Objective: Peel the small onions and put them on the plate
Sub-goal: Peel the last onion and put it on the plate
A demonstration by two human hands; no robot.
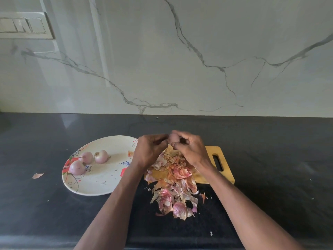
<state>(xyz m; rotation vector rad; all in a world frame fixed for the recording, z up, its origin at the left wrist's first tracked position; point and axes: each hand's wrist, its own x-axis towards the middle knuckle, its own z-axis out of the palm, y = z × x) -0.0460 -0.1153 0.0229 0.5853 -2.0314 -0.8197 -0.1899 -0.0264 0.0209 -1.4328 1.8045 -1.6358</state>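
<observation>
A small pinkish onion is held in the air above the cutting board, between both hands. My right hand curls its fingers round it from the right. My left hand has its fingertips at the onion's left side; blur hides the exact grip. To the left lies a white floral plate with three peeled onions on its left part. A heap of onion skins covers the wooden cutting board and spills toward me onto the black counter.
The black counter runs to a marble wall at the back. One loose scrap of skin lies left of the plate. Small white bits are scattered near the front edge. A switch panel is on the wall, top left.
</observation>
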